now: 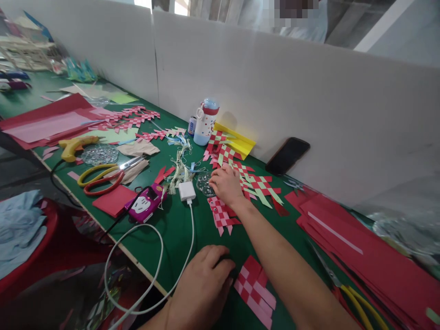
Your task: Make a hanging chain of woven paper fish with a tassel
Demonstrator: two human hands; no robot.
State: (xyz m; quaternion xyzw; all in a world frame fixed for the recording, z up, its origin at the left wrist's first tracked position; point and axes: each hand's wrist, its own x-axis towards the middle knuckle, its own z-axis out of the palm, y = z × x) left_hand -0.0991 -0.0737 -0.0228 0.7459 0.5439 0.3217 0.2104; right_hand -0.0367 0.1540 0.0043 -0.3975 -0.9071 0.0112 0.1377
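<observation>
My right hand [227,184] reaches forward, fingers curled together at the edge of a small clear flower-shaped dish [203,182] of tiny round pieces that look like googly eyes. Whatever its fingertips pinch is too small to make out. My left hand [206,282] rests near the table's front edge with its fingers bent inward, their tips partly hidden. Just right of it lies a red and pink woven paper fish [252,286]. Another woven paper fish [219,213], with eyes on it, lies below the dish. Red and pale-green woven fish [256,183] are piled beyond my right hand.
A white charger [187,191] with a looped cable, a purple case [146,204], scissors [103,178] and a yellow glue gun [74,146] lie left. A bottle [205,123] and phone [288,156] stand by the partition. Red paper [357,238] and more scissors [354,298] lie right.
</observation>
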